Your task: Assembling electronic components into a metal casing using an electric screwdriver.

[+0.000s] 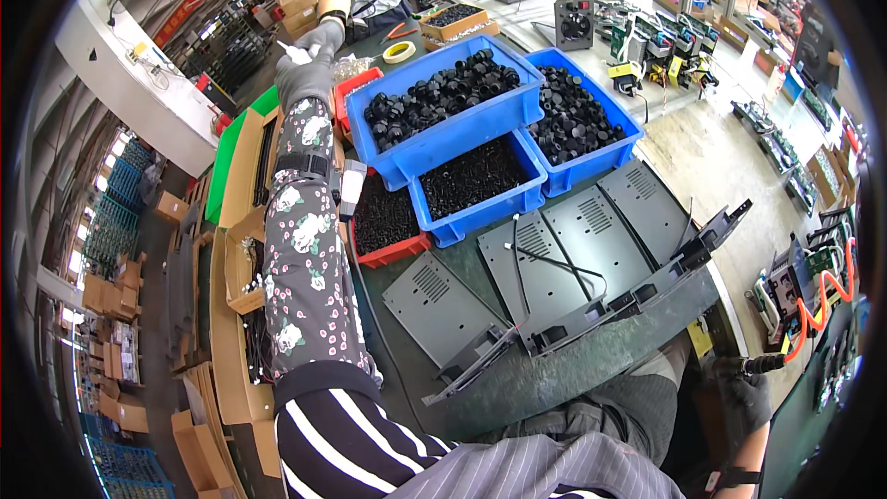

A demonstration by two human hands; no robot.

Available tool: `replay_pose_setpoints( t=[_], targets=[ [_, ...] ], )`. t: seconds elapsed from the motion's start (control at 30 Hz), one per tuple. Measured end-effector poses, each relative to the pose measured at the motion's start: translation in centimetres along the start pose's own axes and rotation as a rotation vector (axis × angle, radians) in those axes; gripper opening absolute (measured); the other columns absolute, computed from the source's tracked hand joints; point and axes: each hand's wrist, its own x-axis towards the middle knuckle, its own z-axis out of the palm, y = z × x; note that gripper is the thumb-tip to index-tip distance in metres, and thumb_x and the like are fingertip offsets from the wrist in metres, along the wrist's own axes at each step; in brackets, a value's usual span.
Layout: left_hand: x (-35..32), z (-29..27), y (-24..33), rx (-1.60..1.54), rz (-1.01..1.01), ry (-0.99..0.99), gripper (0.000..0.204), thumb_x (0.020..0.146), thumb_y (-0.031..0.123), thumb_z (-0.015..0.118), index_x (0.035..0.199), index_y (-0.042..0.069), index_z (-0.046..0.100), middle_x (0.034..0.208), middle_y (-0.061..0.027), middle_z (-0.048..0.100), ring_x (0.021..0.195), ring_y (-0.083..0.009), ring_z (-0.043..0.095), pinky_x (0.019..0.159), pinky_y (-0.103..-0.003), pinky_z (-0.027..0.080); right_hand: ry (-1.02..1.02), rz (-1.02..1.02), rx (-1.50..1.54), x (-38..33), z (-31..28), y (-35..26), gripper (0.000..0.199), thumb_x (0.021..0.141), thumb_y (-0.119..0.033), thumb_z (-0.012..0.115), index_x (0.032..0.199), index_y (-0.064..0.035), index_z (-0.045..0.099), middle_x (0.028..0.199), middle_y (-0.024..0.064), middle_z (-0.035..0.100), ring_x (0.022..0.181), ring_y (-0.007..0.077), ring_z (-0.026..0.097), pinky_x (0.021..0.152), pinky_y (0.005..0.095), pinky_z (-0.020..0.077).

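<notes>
Gripping a powered screwdriver (771,363), right hand (745,395) clenched, tool lying level, tip pointing right.

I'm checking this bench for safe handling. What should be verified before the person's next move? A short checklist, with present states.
1. Left hand gloved, reaching at the small red bin: ok.
2. What the left hand grips: cannot tell.
3. Right hand closed on the black tool handle: ok.
4. Orange coiled cable free of the bench: ok.
5. Co-worker's gloved hand apart from the left hand: not ok, close beside it.
6. Grey metal panels lying flat: ok.
</notes>
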Motion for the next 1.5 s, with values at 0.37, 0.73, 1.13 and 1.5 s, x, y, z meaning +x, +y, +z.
replay_pose_setpoints(
  t=[0.37,0.73,1.13,1.5],
  targets=[
    [1.7,-0.6,-4.1,-0.113,0.163,-0.117,0.048,0.077,0.021,0.085,0.115,-0.002,0.067,0.109,-0.0149,0.074,0.098,-0.0230,0.072,0.087,-0.035,0.055,-0.009,0.009,0.008,0.2,0.1,0.1,0.038,0.076,-0.010,0.070,0.113,0.0007,0.067,0.094,0.0014,0.069,0.078,0.0111,0.064,0.066,0.0235,0.0490],
    [-19.7,-16.4,-8.0,-0.011,0.155,-0.502,0.036,0.086,0.018,0.078,0.113,-0.001,0.064,0.100,-0.0081,0.072,0.086,-0.0133,0.065,0.075,-0.028,0.051,-0.133,0.143,-0.009,0.5,-2.4,-0.6,0.049,0.082,-0.016,0.074,0.125,0.0047,0.061,0.101,0.0057,0.068,0.087,0.0139,0.066,0.075,0.0231,0.0516],
    [-25.8,-12.9,-15.6,0.563,-0.015,-0.453,0.055,0.082,0.041,0.077,0.118,0.002,0.065,0.113,-0.0212,0.071,0.109,-0.0360,0.067,0.093,-0.043,0.051,-0.058,0.046,-0.296,-0.1,-2.1,0.4,0.024,0.089,-0.026,0.072,0.094,-0.0024,0.071,0.077,-0.0054,0.061,0.065,0.0052,0.053,0.058,0.0214,0.0397],
    [-25.9,-12.7,-16.9,0.066,0.040,-0.545,0.027,0.088,0.020,0.072,0.108,0.002,0.070,0.100,-0.0058,0.070,0.091,-0.0167,0.063,0.085,-0.032,0.049,0.619,-0.197,-0.705,-5.8,-4.2,-3.9,0.036,0.092,-0.029,0.067,0.111,0.0001,0.073,0.099,0.0142,0.074,0.092,0.0231,0.070,0.086,0.0347,0.0538]
  ],
)
